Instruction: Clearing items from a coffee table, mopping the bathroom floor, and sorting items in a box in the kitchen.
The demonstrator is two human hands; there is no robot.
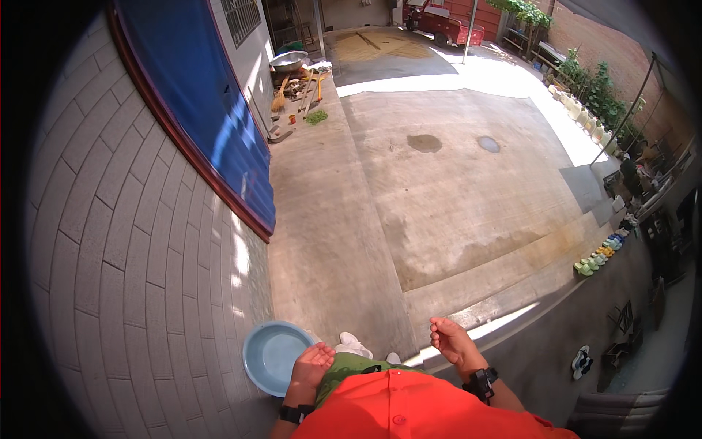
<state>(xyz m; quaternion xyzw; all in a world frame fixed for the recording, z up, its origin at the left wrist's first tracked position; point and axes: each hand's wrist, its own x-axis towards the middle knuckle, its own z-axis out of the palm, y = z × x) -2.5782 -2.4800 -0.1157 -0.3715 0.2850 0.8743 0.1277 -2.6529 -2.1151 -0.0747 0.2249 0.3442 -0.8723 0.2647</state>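
A round light-blue plastic basin (252, 342) stands on the ground at my left, against the grey brick wall. My left hand (314, 360) hovers at the basin's right rim in this view; its fingers are loosely extended and nothing lies in the palm. Whether the basin holds water I cannot tell. My right hand (450, 338) is raised in front of my body at the right. Its fingers are curled in with the thumb against them, and no object shows in it. Both wrists wear dark bands.
A blue door curtain (197, 95) hangs in the left wall. Beyond it lie a broom (279, 99), a metal bowl (289, 60) and green leaves (316, 117). Several pairs of slippers (599, 252) line the right ledge. A red cargo vehicle (446, 23) stands far back.
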